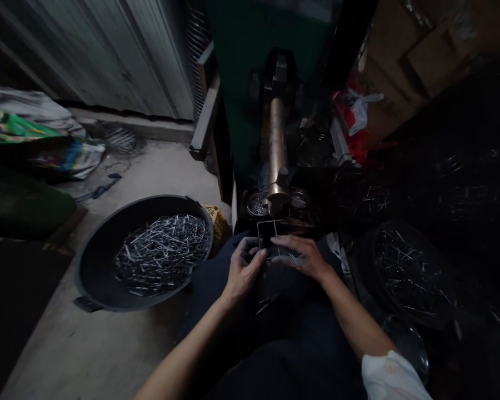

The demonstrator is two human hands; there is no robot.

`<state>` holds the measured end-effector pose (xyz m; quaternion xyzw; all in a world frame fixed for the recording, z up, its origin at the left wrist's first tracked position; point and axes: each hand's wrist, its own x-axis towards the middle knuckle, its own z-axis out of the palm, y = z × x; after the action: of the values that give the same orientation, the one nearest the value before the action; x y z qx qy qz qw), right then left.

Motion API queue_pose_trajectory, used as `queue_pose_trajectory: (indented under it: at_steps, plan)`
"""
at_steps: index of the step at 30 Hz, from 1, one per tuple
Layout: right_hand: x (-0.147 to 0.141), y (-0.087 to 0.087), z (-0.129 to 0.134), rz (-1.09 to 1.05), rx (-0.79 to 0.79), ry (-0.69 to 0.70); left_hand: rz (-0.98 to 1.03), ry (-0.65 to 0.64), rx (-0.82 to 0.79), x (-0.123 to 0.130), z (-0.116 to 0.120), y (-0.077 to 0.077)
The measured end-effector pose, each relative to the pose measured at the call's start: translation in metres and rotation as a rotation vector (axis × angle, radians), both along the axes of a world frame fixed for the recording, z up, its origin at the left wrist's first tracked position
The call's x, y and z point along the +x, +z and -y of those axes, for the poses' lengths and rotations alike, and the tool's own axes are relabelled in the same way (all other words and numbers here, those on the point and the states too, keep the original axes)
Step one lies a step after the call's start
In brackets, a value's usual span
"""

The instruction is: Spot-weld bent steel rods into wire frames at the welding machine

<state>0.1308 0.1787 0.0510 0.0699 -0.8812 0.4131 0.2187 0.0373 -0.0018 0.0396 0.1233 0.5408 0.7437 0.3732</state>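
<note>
Both hands are close together above my lap, just in front of a machine's copper-coloured arm point(277, 147). My left hand point(245, 264) is closed on one side of a thin bent metal wire frame point(259, 230), thumb against fingers. On the other side, my right hand point(302, 255) pinches the wire between thumb and fingers. Some thin metal rods point(294, 258) also stick out at the right hand's fingers. The frame's upper edge reaches toward the lower tip of the machine arm; whether it touches cannot be made out. A few loose rods point(267, 303) lie on the dark cloth over my lap.
A large black basin point(102, 278) of metal rods stands on the floor at left, beside a yellow crate point(216, 219). Another dark container point(377, 261) with rods is at right. Small dishes point(256, 204) sit under the machine arm. Cardboard boxes point(437, 55) are stacked behind.
</note>
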Motion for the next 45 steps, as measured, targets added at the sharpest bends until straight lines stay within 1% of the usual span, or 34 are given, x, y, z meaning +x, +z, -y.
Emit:
queue_pose_trajectory:
  at_steps: [9,13,19,23,25,26,28,30,33,36,41,45]
  plan:
    - [-0.009,0.007,-0.004,0.027,0.008,0.015,-0.016,0.042,0.003,-0.006,-0.004,0.01]
    - [-0.012,0.008,-0.006,0.011,0.01,0.011,-0.035,0.044,0.012,-0.009,-0.006,0.009]
    - [-0.015,0.007,-0.008,-0.004,0.018,0.026,0.005,0.057,0.002,-0.009,-0.008,0.004]
    - [-0.015,0.005,-0.011,0.042,0.004,0.018,-0.109,0.086,-0.042,-0.011,-0.01,0.007]
    - [-0.017,0.006,-0.015,0.065,-0.044,-0.035,-0.178,0.099,-0.056,-0.018,-0.014,0.01]
    - [-0.019,0.007,-0.019,0.069,-0.085,-0.086,-0.195,0.101,-0.06,-0.022,-0.017,0.012]
    - [-0.025,0.01,-0.026,0.076,-0.174,-0.193,-0.197,0.113,-0.068,-0.033,-0.025,0.016]
    - [-0.031,0.012,-0.033,0.11,-0.237,-0.257,-0.188,0.127,-0.07,-0.046,-0.033,0.018]
    - [-0.041,0.011,-0.038,0.187,-0.316,-0.252,-0.182,0.135,-0.056,-0.06,-0.042,0.018]
    - [-0.049,0.008,-0.036,0.194,-0.394,-0.26,-0.157,0.145,-0.033,-0.068,-0.047,0.015]
    - [-0.059,0.007,-0.032,0.157,-0.421,-0.278,-0.149,0.176,0.0,-0.075,-0.052,0.009]
    - [-0.064,0.004,-0.032,0.148,-0.431,-0.308,-0.136,0.176,0.017,-0.078,-0.055,0.009]
